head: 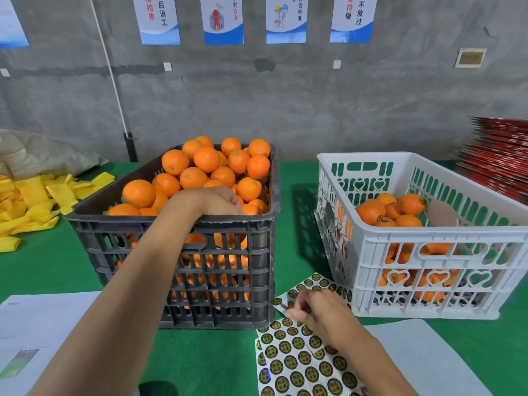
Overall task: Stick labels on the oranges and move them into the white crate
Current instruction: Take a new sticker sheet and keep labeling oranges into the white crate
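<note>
Desk [71,267] under green felt carries everything we are working with. Largest on it is the black crate [177,281], heaped with unlabelled oranges [205,167]; to its right, well apart, the white crate [428,281] holds a smaller pile of labelled oranges [371,211], stickers showing on at least 2 of them. Between the crates and nearer us lie the label sheets [297,364], covered in round gold-and-black stickers.

Our left hand [217,200] reaches over the black crate's near rim, its fingers curled down among the fruit; whether they already grip an orange we cannot tell, since the fingertips are hidden. Our right hand [314,305] is on the upper sheet, its fingers pinching at the edge of 1 sticker [283,306], apparently peeling it.

Risks from here, as we judge them: the sticker could fold onto itself or cling to a fingertip if peeled too quickly; the loose sheet could lift with the pull, since nothing holds it down. Drawing fruit from the heap's near side could set neighbours rolling over the rim. A label pressed on dimpled peel with too little pressure may fail to stick.
</note>
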Motion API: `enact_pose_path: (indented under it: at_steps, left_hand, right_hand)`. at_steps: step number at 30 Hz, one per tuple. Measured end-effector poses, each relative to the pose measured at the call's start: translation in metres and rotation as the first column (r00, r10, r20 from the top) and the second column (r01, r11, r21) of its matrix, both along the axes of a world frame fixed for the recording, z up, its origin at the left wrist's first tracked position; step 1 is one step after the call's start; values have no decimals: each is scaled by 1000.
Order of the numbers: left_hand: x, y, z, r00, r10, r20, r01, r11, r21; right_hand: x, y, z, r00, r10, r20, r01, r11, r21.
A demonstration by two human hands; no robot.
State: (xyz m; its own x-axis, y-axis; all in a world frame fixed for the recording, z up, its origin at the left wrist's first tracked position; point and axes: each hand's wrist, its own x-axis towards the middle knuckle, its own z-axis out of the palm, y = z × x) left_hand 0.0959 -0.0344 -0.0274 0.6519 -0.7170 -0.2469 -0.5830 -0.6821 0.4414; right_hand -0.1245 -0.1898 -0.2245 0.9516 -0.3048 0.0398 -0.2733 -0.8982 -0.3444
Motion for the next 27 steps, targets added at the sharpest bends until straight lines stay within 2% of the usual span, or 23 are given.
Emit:
enact_pose_path:
  at_steps: [3, 5, 7, 9, 12, 15, 18, 21, 24, 27]
  left_hand:
    - [2, 0, -1, 1000, -9, 11, 9, 1000, 8]
    - [1, 0, -1, 1000, -13, 15, 13, 1000, -2]
    - [0, 1, 0, 1000, -3, 0, 3, 999, -43]
    - [-3, 1, 1, 1000, 22, 6, -21, 994, -110]
    - [-3, 0, -1, 994, 75, 78, -50, 959, -280]
    - [-3, -3, -2, 989, 108, 106, -32, 835, -550]
    - [-6, -4, 0, 997, 78, -4, -55, 661, -748]
    - [-10, -4, 5, 996, 18, -84, -79, 574, -815]
    - [-12, -3, 9, 991, -27, -131, -97, 526, -845]
    - [-15, -1, 12, 980, -85, -177, -116, 479, -870]
  right_hand:
    - [-7, -2, 0, 999, 29, 35, -34, 989, 145]
    - [-11, -2, 3, 996, 18, 88, -45, 947, 318]
    - [-11, -1, 12, 968, -93, 231, -63, 807, 587]
    - [-8, 1, 29, 889, -247, 386, -132, 667, 733]
    - [9, 10, 69, 794, -314, 520, -256, 604, 755]
    - [32, 19, 112, 713, -355, 605, -364, 550, 752]
    - [57, 32, 154, 648, -396, 651, -436, 508, 743]
    - [76, 40, 176, 632, -383, 674, -479, 491, 728]
    - [93, 39, 178, 631, -405, 661, -443, 512, 736]
    - [98, 38, 180, 582, -437, 686, -308, 663, 683]
